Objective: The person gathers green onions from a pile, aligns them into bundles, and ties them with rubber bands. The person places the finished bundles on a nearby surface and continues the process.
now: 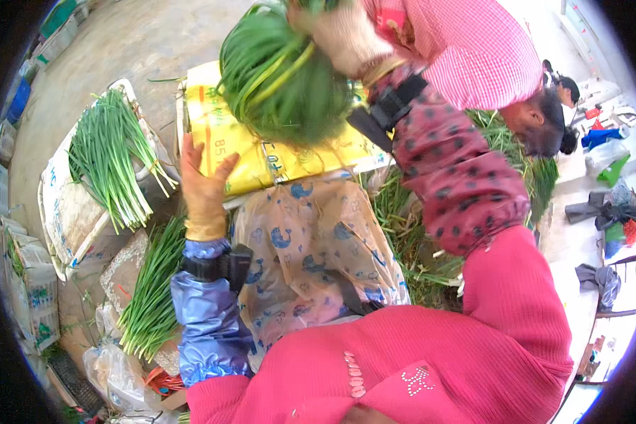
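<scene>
My right hand [344, 37], in a pale work glove, is closed on a large bundle of long green leaves [281, 79], likely Chinese chives. The bundle is blurred and bends over a yellow printed sack [212, 122] lying on a flat surface before me. My left hand [206, 180], bare above a yellow cuff, is raised at the sack's left edge with thumb and fingers apart, holding nothing. A bunch of green stalks [111, 153] rests on a white-covered seat or box at the left. Another bunch [156, 297] lies beside my left sleeve.
A co-worker in a pink checked shirt [487, 53] bends close at the upper right, near loose greens [403, 212]. Plastic crates [40, 297] line the far left. A clear plastic bag [111, 371] and red ties [164, 381] lie at the lower left.
</scene>
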Demonstrator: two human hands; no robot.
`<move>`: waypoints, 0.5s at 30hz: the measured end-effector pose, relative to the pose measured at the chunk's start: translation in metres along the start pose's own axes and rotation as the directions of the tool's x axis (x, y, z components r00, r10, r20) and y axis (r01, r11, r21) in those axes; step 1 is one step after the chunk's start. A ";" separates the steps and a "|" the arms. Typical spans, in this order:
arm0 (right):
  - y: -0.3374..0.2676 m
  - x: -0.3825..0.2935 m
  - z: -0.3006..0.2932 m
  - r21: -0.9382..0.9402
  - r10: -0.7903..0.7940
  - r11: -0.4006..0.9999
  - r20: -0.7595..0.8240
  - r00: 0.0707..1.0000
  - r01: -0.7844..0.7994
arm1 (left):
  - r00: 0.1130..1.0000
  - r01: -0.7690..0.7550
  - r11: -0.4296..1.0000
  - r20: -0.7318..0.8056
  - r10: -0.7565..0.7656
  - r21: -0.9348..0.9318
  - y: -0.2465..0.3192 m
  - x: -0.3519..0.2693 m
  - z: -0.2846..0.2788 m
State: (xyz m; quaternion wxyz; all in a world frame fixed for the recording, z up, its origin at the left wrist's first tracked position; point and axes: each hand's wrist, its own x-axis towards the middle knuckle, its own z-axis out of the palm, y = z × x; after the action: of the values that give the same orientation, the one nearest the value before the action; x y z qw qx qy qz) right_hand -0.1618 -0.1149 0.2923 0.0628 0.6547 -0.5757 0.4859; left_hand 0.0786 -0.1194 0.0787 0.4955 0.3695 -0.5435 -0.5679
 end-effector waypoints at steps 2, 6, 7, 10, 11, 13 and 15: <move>0.033 -0.029 0.026 0.339 0.450 0.827 0.080 0.890 -0.449 | 0.999 -0.030 0.998 -0.013 0.031 0.048 -0.018 -0.018 -0.006; 0.035 -0.029 0.040 0.414 0.497 0.752 0.156 0.854 -0.513 | 0.993 0.047 0.999 -0.106 -0.050 -0.027 -0.028 -0.041 -0.012; 0.024 -0.021 0.037 0.517 0.516 0.652 0.233 0.824 -0.555 | 0.993 0.007 0.999 -0.116 -0.012 -0.048 -0.027 -0.043 -0.013; -0.012 0.002 0.035 0.444 0.456 0.766 0.135 0.880 -0.465 | 0.959 -0.190 0.979 -0.198 0.202 0.075 -0.021 -0.044 -0.007; -0.020 0.010 0.033 0.401 0.442 0.800 0.109 0.890 -0.446 | 0.937 -0.247 0.958 -0.216 0.275 0.145 -0.016 -0.043 -0.004; -0.033 0.019 0.025 0.409 0.444 0.806 0.060 0.894 -0.428 | 0.863 -0.438 0.892 -0.227 0.452 0.113 -0.002 -0.032 0.010; -0.040 0.024 0.016 0.445 0.432 0.802 0.029 0.901 -0.399 | 0.821 -0.474 0.847 -0.227 0.524 0.242 0.017 -0.021 0.027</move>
State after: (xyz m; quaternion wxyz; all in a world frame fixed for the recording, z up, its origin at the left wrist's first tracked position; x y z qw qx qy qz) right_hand -0.1234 -0.1288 0.3196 -0.1738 0.4910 -0.5774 0.6288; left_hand 0.0602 -0.0904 0.0970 0.6657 0.3332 -0.5919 -0.3089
